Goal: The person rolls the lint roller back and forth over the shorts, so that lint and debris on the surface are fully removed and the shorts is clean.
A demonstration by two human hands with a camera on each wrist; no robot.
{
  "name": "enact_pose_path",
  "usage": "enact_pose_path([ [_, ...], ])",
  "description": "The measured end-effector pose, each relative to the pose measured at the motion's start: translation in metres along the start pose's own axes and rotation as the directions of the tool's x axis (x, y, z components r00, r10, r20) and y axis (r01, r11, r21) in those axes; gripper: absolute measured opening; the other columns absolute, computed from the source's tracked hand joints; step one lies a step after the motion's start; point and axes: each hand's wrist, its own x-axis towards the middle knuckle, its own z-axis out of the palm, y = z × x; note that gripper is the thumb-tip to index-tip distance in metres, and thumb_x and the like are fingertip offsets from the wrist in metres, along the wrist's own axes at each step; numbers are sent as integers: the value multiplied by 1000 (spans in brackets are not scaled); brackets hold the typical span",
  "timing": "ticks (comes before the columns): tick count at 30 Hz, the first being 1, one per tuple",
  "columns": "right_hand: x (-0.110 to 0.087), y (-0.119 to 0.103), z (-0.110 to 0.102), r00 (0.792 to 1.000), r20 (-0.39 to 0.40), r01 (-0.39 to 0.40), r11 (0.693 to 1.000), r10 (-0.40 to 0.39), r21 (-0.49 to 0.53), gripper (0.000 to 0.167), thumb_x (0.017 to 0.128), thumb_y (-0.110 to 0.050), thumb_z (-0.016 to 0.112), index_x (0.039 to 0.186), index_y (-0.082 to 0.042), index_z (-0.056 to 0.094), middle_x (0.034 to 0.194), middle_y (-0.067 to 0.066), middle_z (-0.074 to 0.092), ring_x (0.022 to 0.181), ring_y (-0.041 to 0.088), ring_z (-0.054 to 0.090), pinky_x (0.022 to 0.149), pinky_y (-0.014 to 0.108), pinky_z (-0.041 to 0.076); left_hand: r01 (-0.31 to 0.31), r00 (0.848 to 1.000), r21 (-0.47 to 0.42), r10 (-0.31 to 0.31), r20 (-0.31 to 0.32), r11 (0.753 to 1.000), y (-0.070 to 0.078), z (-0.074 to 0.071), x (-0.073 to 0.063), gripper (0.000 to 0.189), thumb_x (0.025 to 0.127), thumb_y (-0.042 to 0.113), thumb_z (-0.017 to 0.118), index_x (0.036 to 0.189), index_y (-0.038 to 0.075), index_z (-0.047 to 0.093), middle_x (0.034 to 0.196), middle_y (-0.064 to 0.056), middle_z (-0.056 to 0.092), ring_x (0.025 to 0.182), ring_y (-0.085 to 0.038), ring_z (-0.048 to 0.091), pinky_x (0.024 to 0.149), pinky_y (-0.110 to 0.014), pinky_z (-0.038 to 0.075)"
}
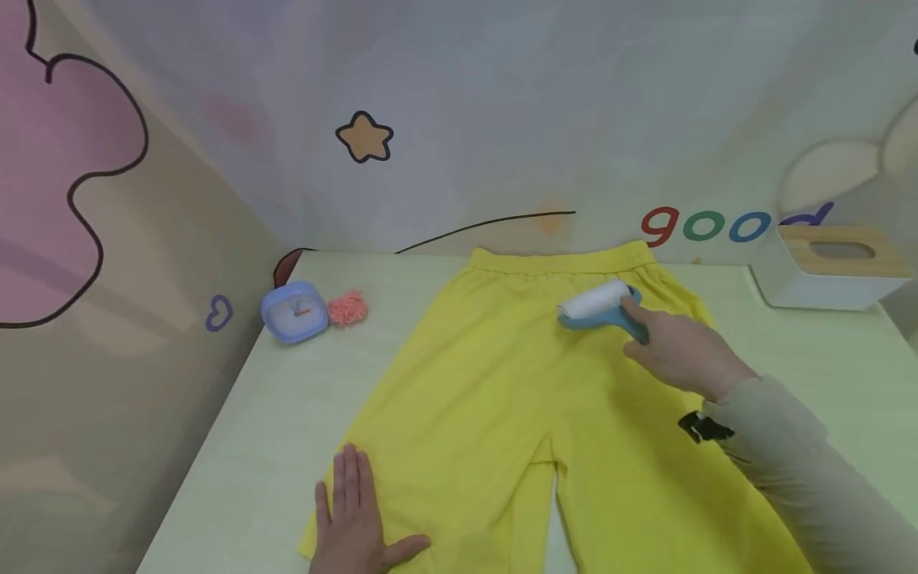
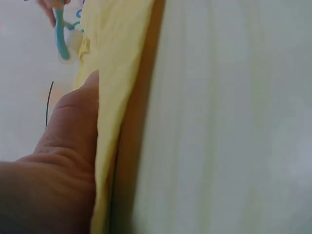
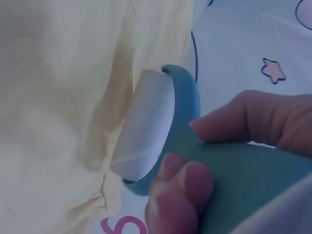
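Yellow trousers lie spread on a pale green table, waistband at the far edge. My right hand grips the blue handle of a lint roller, whose white roll is at the upper middle of the trousers, just below the waistband. In the right wrist view, fingers and thumb wrap the handle of the lint roller; whether the roll touches the cloth I cannot tell. My left hand rests flat with straight fingers on the left trouser leg. The left wrist view shows its thumb against the fabric.
A blue alarm clock stands at the table's back left, with a pink fuzzy clump beside it. At the back right is a white tissue box with a wooden lid. A printed backdrop rises behind the table.
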Motion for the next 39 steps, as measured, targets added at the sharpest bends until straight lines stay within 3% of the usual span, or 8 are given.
enact_pose_path([
  [7,-79,25,35,998,41,-43,995,40,85,55,102,-21,46,148,6,31,49,-6,34,40,8,26,37,23,28,6,1000,-36,-6,23,999,-2,0,-3,139,67,89,49,151,-7,-5,159,-25,-12,146,-38,-12,110,-60,-14],
  [12,-98,27,55,993,74,-104,990,98,98,54,101,-18,43,146,9,30,48,-4,38,39,9,25,36,22,25,23,999,-43,-21,40,999,-4,-4,-5,139,67,89,49,150,-9,-6,158,-27,-14,145,-39,-15,108,-59,-18],
  [22,-46,11,34,999,-2,37,999,-37,-1,53,98,-12,38,142,17,32,48,-1,43,38,8,31,38,23,28,51,995,-68,-45,87,996,-7,-6,-4,140,67,88,50,150,-7,-11,157,-26,-18,144,-40,-18,106,-60,-20],
  [25,-26,12,26,999,34,29,999,-30,22,53,97,-12,36,143,14,33,50,1,43,38,10,33,39,26,31,55,992,-72,-46,117,996,-7,-6,-3,141,66,89,50,150,-6,-12,157,-25,-20,144,-40,-18,106,-59,-21],
  [30,10,15,17,1000,22,19,999,-19,29,37,95,-13,36,124,6,48,57,6,43,39,14,35,41,29,34,49,992,-65,-41,116,997,-6,-7,-3,142,65,90,50,150,-6,-11,157,-25,-19,144,-39,-18,106,-59,-21],
  [32,20,17,16,1000,13,8,1000,-8,11,41,95,-15,35,129,5,44,58,7,44,39,15,36,42,29,35,40,993,-58,-33,110,998,-5,-6,-2,142,65,89,50,150,-6,-11,157,-25,-19,144,-38,-18,107,-59,-20],
  [36,24,23,19,1000,1,-21,1000,21,-19,59,97,-17,33,149,9,24,52,5,45,38,14,36,42,30,35,8,997,-57,-3,83,998,-2,-5,-1,141,66,89,50,150,-6,-11,157,-24,-19,145,-37,-18,108,-60,-18],
  [39,13,28,22,1000,-4,-19,999,19,-40,59,98,-18,33,150,8,21,50,4,45,38,14,36,42,30,34,-5,998,-47,7,59,999,0,-5,-1,141,66,89,50,150,-6,-11,157,-24,-18,145,-37,-17,108,-61,-16],
])
